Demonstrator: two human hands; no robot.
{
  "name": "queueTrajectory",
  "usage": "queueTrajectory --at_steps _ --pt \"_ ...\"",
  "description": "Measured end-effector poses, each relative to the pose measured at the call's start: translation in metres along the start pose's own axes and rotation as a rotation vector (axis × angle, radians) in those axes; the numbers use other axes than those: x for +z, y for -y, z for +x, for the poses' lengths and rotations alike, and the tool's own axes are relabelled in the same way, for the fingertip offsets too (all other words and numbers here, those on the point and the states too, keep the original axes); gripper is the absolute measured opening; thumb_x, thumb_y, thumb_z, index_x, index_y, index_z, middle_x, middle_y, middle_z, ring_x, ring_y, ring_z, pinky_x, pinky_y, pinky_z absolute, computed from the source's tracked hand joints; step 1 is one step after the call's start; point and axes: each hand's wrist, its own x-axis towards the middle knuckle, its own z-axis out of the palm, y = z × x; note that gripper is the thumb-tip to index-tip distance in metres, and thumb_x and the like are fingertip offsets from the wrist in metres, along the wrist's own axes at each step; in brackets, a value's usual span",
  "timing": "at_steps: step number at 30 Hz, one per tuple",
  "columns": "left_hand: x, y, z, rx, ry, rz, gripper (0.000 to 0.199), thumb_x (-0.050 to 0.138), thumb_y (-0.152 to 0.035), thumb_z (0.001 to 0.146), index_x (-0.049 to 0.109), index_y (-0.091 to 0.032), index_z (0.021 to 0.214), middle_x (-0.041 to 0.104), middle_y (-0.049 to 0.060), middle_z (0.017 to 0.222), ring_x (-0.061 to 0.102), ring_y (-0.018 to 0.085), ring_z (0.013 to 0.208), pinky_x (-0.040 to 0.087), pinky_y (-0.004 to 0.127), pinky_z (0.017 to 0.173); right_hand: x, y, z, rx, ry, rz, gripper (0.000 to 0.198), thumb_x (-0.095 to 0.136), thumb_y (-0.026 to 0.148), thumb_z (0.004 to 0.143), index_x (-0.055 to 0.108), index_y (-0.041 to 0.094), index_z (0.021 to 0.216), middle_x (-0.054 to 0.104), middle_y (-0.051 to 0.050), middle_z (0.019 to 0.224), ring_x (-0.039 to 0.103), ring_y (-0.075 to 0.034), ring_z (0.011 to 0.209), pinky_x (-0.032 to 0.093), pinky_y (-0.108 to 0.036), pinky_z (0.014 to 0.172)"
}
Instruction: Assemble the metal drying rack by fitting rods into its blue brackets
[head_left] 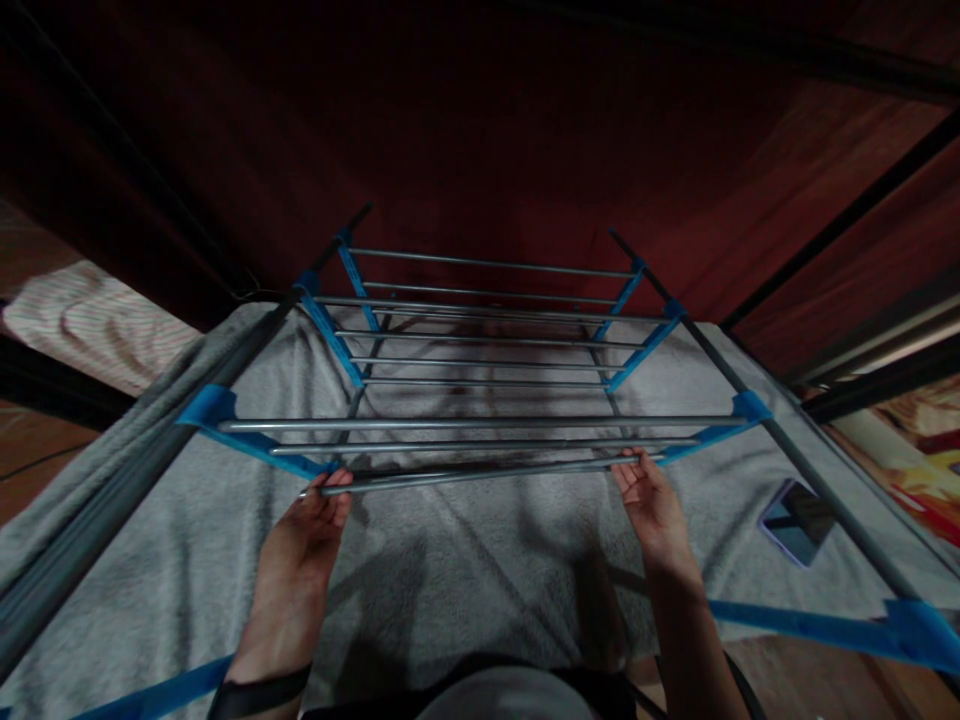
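My left hand (309,530) is closed round the left end of a thin grey metal rod (480,475). That end sits a little in front of the left blue plastic bracket (262,447), apart from it as far as I can see. Near the rod's other end, my right hand (651,505) grips it with bent fingers, close to the right blue bracket (712,440). Two more rods, an upper rod (480,424) and a lower rod (480,446), span these brackets. They belong to a tubular rack lying on its side, with further rods and blue brackets behind.
A grey blanket (450,560) lies under the rack. To the right, a phone (798,522) rests on it, beside the rack's right pole (832,510). The left pole (97,520) runs past my left arm. A dark red curtain (480,130) hangs behind.
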Motion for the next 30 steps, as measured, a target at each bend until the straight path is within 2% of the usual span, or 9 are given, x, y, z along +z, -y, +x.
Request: queueTrajectory --at_steps 5,11,17,24,30 --pt "-0.0003 0.0 0.0032 -0.032 -0.015 -0.023 0.038 0.039 0.009 0.092 0.069 -0.013 0.09 0.074 0.005 0.084 0.074 0.012 0.067 0.06 0.017 0.059 -0.0006 -0.001 0.0018 0.001 -0.009 0.0 0.026 0.091 0.034 0.078 0.075 0.025 0.097 0.076 0.004 0.096 0.074 -0.011 0.089 0.064 -0.023 0.085" --pt "0.0072 0.0024 -0.0015 -0.061 -0.026 -0.098 0.039 0.033 0.007 0.097 0.066 -0.011 0.09 0.07 0.003 0.078 0.07 0.01 0.062 0.057 0.015 0.054 -0.001 -0.0013 0.0022 -0.003 -0.004 -0.005 0.031 0.092 0.035 0.074 0.074 0.025 0.098 0.077 0.004 0.097 0.073 -0.01 0.091 0.063 -0.023 0.088" --pt "0.0019 0.0047 -0.0001 -0.075 0.027 -0.149 0.034 0.038 0.007 0.096 0.067 -0.012 0.094 0.07 0.003 0.08 0.071 0.011 0.066 0.059 0.015 0.056 -0.0018 -0.0017 0.0034 -0.003 -0.014 -0.007 0.032 0.092 0.035 0.074 0.074 0.024 0.098 0.076 0.004 0.096 0.073 -0.01 0.091 0.062 -0.023 0.09" --pt "0.0023 0.0046 0.005 -0.12 -0.008 -0.17 0.034 0.042 0.009 0.093 0.066 -0.015 0.099 0.071 0.001 0.081 0.071 0.01 0.063 0.059 0.016 0.056 -0.0012 -0.0016 0.0028 -0.002 -0.008 -0.002 0.03 0.092 0.034 0.074 0.073 0.025 0.096 0.076 0.005 0.096 0.072 -0.009 0.094 0.061 -0.022 0.092" --pt "0.0057 0.0039 0.0031 -0.131 -0.02 -0.172 0.034 0.035 0.004 0.101 0.065 -0.013 0.097 0.071 0.001 0.078 0.07 0.009 0.06 0.058 0.016 0.053 0.0024 0.0015 -0.0001 0.0 -0.008 0.007 0.025 0.088 0.03 0.077 0.074 0.024 0.097 0.077 0.003 0.096 0.073 -0.011 0.091 0.062 -0.023 0.09"
